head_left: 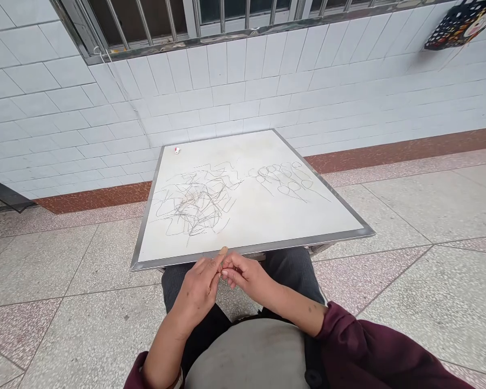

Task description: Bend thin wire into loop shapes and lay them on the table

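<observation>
Two hands meet at the fingertips at the lower centre of the frame, just off the near edge of the white, metal-edged bench (251,141): the left hand (200,286) has one finger stretched out, the right hand (249,276) has its fingers bent in, and whether anything is pinched between them is too small to tell. Nearest to them on the bench top lie a tangle of thin dark lines (200,202), left of centre, and looped dark lines (289,179), right of centre. Upper left on the bench sits a small red-and-white object (177,151), while a dotted bag (459,26) hangs in the upper right, its contents hidden.
</observation>
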The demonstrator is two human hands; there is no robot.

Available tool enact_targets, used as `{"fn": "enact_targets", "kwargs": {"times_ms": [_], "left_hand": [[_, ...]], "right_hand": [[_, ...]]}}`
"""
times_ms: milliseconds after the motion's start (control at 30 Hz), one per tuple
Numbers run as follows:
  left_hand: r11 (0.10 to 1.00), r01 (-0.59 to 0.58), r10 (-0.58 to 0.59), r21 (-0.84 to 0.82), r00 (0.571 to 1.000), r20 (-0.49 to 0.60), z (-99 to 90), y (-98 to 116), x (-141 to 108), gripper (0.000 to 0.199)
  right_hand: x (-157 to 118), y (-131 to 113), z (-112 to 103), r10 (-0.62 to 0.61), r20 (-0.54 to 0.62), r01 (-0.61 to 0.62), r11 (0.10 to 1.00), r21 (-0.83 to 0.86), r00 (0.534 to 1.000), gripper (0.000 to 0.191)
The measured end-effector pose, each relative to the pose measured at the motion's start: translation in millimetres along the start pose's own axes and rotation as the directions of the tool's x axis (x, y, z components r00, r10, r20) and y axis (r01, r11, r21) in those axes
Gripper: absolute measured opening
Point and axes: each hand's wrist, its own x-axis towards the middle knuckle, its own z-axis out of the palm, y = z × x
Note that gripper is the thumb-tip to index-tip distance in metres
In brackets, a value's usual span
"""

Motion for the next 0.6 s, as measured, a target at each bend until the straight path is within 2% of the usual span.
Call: {"fn": "enact_targets", "kwargs": {"times_ms": [167,333,433,600], "left_hand": [[0.999,-0.041,0.040,0.023,0.999,0.035,-0.2,-2.9,-0.8,0.056],[0.999,-0.043,0.043,0.025,0.999,-0.006,-0.6,-6.2,-2.7,0.052],[1.000,0.019,-0.017,0.024,0.999,-0.049,-2.9,-4.4,-1.5,0.051],[0.995,0.061,-0.056,0.074,0.996,-0.069,-4.6,-1.6,0.7,0.047]], "right_hand": [[-1.4,2.5,0.9,-0.021,0.002,0.021,0.999,-0.037,1.000,0.005],[-1.1,-0.7,-2.6,-0.076,0.092,0.082,0.995,-0.058,0.993,0.008],[-1.2,-4.9,-4.6,-0.166,0.119,0.184,0.970,-0.161,0.979,0.008],[-1.3,-3.6,-2.3,-0.285,0.062,0.286,0.878,-0.385,0.957,0.013]]}}
